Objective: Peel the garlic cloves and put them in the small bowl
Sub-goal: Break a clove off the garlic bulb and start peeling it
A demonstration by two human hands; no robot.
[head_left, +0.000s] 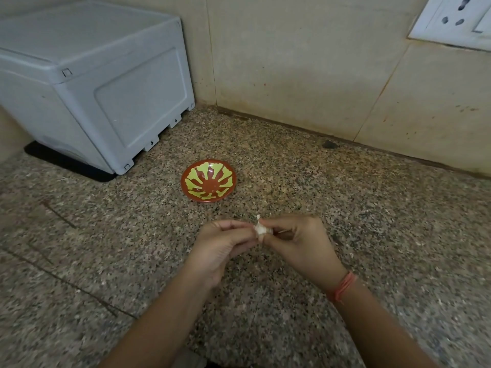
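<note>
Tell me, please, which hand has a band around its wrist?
The right hand; orange threads circle its wrist, while the left hand wears none.

Bare forearms [164,312], an orange thread band [343,286] round the right wrist

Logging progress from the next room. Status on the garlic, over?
Left hand and right hand both pinching one garlic clove, papery skin showing. Small bowl empty, just beyond the hands. Nothing lying between.

Grey plastic box [87,75] on a black mat [66,166], speckled granite counter [372,208], white wall socket [457,19] upper right.
</note>
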